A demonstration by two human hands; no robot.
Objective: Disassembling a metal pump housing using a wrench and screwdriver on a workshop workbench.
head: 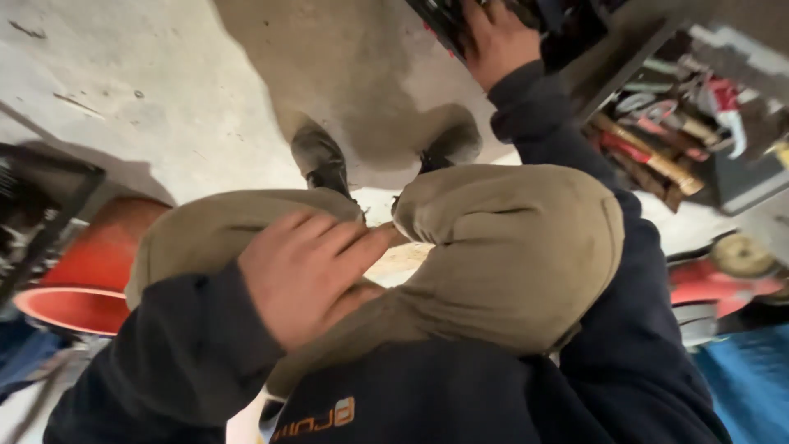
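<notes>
Head view looks straight down on a crouching person's khaki-trousered knees [493, 255], the landmark for everything else. Left hand [308, 275] rests flat on the left knee, its fingers [345, 238] held close together and lying loosely on the cloth, gripping nothing. Right hand [493, 41] reaches far beyond the knees into a dark tool case [444, 25] at the top edge; its fingers are partly cut off by the frame, so I cannot tell whether they clasp anything. Right of the knees lies an open toolbox [682, 131] crowded with hand tools. Left of the knees sits an orange bucket [82, 279]. Beyond the knees, two dark boots [320, 160] stand on the concrete floor [148, 90].
</notes>
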